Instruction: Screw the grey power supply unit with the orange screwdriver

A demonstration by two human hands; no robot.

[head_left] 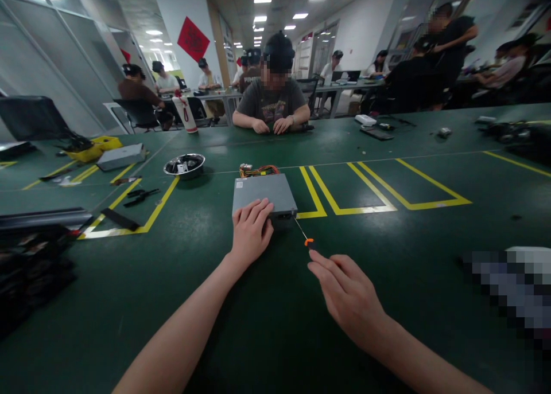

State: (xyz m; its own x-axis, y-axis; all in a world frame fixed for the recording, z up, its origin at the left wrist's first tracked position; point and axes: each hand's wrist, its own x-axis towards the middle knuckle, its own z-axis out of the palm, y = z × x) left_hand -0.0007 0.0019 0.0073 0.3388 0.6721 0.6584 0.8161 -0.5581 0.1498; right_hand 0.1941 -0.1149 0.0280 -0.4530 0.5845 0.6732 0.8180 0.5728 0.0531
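Note:
A grey metal computer power supply (269,190) lies flat on the green table, its bundle of coloured cables (260,170) at the far side. My left hand (252,227) rests on its near left part, fingers laid over the top and the thumb by the near side. In my right hand (346,291) is a screwdriver (309,243) with an orange and dark handle, mostly hidden by the fingers. Its thin shaft points up and left, the tip at the near right corner of the power supply. Whether the tip sits in a screw I cannot make out.
A metal bowl (184,166) of small parts stands to the left. Beyond it are another grey metal box (121,156) and a yellow tray (92,148). Dark parts are piled at the left edge (32,279). Across the table sits a person (273,98). Yellow tape (365,210) marks the tabletop.

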